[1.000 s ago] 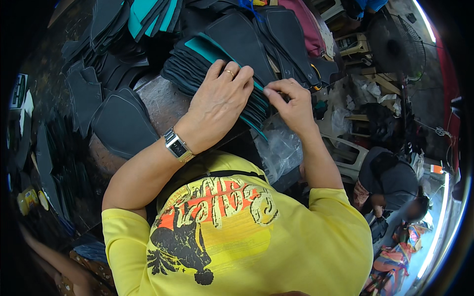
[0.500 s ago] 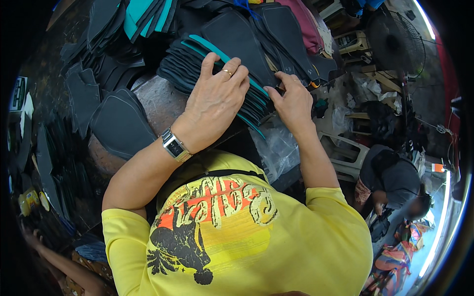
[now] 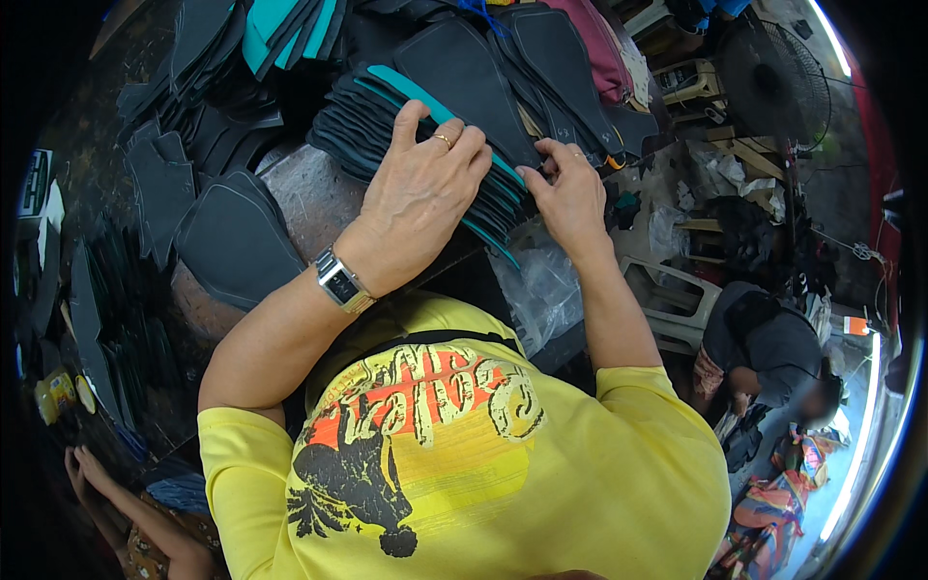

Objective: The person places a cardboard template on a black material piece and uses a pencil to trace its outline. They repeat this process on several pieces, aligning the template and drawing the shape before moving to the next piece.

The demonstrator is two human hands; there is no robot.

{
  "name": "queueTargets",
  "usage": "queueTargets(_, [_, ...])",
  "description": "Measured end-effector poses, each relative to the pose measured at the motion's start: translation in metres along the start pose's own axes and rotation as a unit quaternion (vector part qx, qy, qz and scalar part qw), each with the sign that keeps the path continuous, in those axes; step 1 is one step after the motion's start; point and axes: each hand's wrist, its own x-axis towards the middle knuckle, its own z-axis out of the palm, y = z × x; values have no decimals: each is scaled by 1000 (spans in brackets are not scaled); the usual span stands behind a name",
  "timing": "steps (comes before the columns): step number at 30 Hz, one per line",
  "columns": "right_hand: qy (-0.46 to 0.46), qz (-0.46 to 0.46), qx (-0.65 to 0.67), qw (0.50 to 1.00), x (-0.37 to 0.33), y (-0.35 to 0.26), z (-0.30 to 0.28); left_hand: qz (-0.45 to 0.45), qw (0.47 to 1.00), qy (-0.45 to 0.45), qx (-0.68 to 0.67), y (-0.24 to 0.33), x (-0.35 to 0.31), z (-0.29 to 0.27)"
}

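A fanned stack of dark cut sheet pieces (image 3: pixel 344 135) with teal undersides leans on the work table in front of me. My left hand (image 3: pixel 422 179), with a ring and a metal wristwatch (image 3: pixel 340 280), lies over the stack with its fingers curled around the upper teal-edged piece (image 3: pixel 403 82). At the stack's right end my right hand (image 3: pixel 570 198) has thumb and forefinger closed on that piece's edge; its other fingers are bent. Just beyond are large black shaped panels (image 3: pixel 454 72). Left of my left forearm lies another black panel (image 3: pixel 237 237).
More black and teal pieces (image 3: pixel 280 34) are heaped at the far left. A maroon bag (image 3: pixel 588 48) sits far right, with a fan (image 3: pixel 773 82) beyond. Clear plastic (image 3: pixel 546 290) lies near my right forearm. Co-workers are at lower left (image 3: pixel 164 527) and right (image 3: pixel 764 338).
My hands stay on the stack, with only slight finger shifts; the upper teal face shows a little wider. At lower left, a co-worker's hands have come into fuller view.
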Motion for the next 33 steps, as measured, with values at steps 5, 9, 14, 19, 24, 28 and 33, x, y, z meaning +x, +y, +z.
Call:
queueTargets(5, [-9, -16, 51, 999, -3, 1, 2, -3, 999, 31, -20, 0, 1, 3])
queueTargets(9, [12, -135, 93, 986, -10, 5, 6, -10, 999, 33, -22, 0, 3, 5])
queueTargets(14, [-55, -151, 178, 971, -7, 19, -11, -6, 1000, 14, -15, -1, 2, 3])
queueTargets(19, [15, -36, 100, 994, -5, 16, -4, -3, 1000, 15, -11, -1, 3, 3])
queueTargets(24, [-5, 14, -24, 1000, -1, 6, 3, -8, 1000, 6, -9, -1, 3, 3])
queueTargets(28, [-48, 60, 21, 997, 6, 2, -3, -8, 1000, -2, -8, -1, 3, 3])
queueTargets(33, [1, -23, 88, 996, -2, 1, 1, 2, 999, 21, -35, -4, 3, 3])
